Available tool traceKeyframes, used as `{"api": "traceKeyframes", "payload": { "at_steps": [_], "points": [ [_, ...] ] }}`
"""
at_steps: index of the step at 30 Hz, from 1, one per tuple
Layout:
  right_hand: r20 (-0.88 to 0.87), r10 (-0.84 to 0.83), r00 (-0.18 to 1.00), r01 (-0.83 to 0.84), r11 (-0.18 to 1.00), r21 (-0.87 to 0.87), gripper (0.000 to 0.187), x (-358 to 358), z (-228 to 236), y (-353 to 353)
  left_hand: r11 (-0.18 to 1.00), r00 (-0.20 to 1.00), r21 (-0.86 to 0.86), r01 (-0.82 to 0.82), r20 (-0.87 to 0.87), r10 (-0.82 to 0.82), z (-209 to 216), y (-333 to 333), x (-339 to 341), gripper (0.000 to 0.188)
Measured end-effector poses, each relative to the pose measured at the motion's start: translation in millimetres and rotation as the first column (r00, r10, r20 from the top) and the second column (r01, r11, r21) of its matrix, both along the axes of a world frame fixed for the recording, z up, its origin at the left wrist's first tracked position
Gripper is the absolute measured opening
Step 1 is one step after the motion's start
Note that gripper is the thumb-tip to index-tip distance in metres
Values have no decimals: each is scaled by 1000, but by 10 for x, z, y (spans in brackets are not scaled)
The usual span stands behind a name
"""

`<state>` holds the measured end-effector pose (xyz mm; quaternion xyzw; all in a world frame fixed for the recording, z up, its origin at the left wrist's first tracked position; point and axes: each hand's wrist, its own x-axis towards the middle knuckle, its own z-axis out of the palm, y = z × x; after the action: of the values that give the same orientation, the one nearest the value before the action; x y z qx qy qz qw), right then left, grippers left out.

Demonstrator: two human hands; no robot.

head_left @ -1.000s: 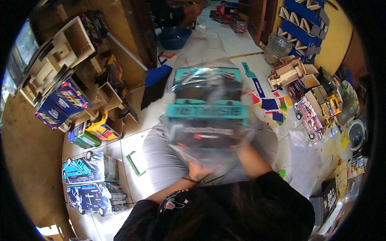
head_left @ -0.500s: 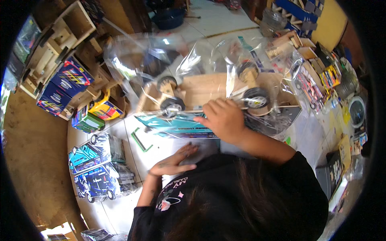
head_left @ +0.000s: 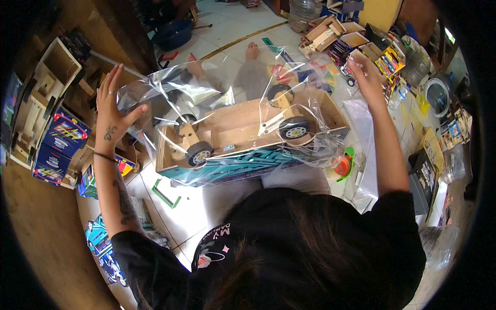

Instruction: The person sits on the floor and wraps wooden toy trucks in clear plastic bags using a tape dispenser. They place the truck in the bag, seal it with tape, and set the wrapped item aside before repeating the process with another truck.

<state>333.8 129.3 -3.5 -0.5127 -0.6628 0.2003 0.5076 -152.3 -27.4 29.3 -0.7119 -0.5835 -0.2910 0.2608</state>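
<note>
A wooden toy truck (head_left: 227, 121) lies upside down across my lap, its black wheels up and its hollow wooden underside showing. Teal and dark printed artwork covers its near side. Loose clear plastic film (head_left: 212, 82) surrounds it, creased and shiny, bunching above its left end. At the film's left edge my left hand (head_left: 116, 108) is raised with fingers and thumb spread, and nothing shows in it. My right hand (head_left: 366, 77) is lifted beyond the truck's far right end, fingers apart and partly bent; I see nothing held in it.
Wooden toy trucks (head_left: 51, 98) are stacked at left, with teal and blue printed trucks (head_left: 103, 248) below. A green frame (head_left: 165, 194) lies on the tiles. Right of the truck sits an orange round piece in a green holder (head_left: 345, 165). More toy trucks (head_left: 390, 62) crowd the far right.
My right hand has left the truck's underside and moved up and right. My left hand has swung from near my body up to the left. The view has shifted.
</note>
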Motion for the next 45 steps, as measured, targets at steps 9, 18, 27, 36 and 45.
{"api": "traceKeyframes", "payload": {
  "at_steps": [9,18,27,36,45],
  "points": [
    [-579,512,635,-746,599,-289,22,191,-249,572,913,982,-401,-76,130,139,29,72,-322,22],
    [-455,339,823,-537,725,-431,67,909,21,491,992,977,-124,32,214,-5,-2,-189,-337,10],
    [-77,767,637,-715,551,-431,33,1252,60,228,997,984,-4,-74,160,73,3,-86,-634,20],
    [196,706,680,-620,697,-360,64,1720,50,213,998,962,34,-61,268,50,-113,-175,-720,21],
    [158,623,766,-446,693,-566,39,1363,-2061,-85,999,836,-33,-14,548,30,-234,-266,-707,19]
  ]
}}
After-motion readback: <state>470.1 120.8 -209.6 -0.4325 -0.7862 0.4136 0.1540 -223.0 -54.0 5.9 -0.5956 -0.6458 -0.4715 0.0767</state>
